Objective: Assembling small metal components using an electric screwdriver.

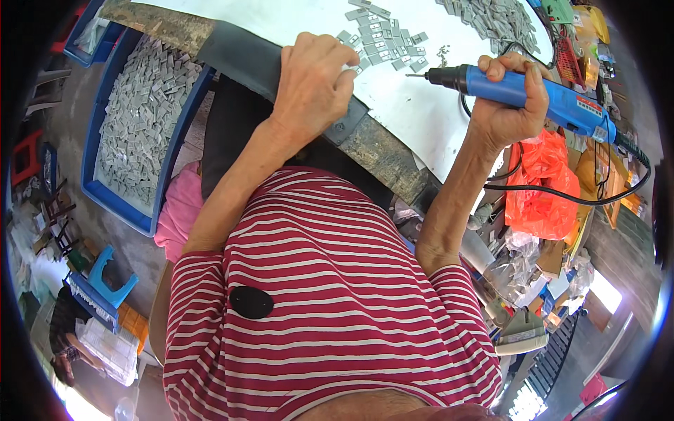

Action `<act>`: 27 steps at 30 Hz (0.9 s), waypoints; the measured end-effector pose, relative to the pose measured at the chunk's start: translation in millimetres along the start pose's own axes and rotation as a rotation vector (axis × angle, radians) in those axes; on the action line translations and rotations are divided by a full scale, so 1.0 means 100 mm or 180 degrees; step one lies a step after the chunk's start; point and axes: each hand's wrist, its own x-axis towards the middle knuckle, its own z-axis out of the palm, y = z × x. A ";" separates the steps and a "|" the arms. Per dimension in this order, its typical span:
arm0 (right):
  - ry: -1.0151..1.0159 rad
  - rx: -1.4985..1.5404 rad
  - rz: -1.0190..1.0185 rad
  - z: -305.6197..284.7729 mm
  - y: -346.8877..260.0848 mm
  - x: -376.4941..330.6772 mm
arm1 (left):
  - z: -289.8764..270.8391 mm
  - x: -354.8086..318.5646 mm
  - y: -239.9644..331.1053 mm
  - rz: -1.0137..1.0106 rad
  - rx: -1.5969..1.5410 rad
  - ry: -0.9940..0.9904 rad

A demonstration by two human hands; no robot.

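Observation:
My right hand [511, 102] is wrapped round a blue electric screwdriver [570, 107], held level above the table with its thin bit pointing left. A black cord runs from the screwdriver's back end. My left hand [314, 83] is over the table's near edge, its fingers curled and pinched together; what they hold, if anything, is hidden. Just beyond it, flat grey rectangular pieces [382, 41] lie spread on a white sheet [411, 105]. A small scatter of tiny dark parts, maybe screws [443, 54], is near the bit.
A larger heap of grey pieces [491, 24] covers the table's far right. To my left stands a blue bin [90, 165] filled with similar pieces. An orange-red plastic bag [540, 186] and the looping cord are on the right. Another person [64, 330] is at the lower left.

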 end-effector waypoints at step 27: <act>-0.0260 -0.0228 0.0010 -0.06 0.04 0.03 | 0.11 0.03 0.05 0.0292 0.0454 -0.0149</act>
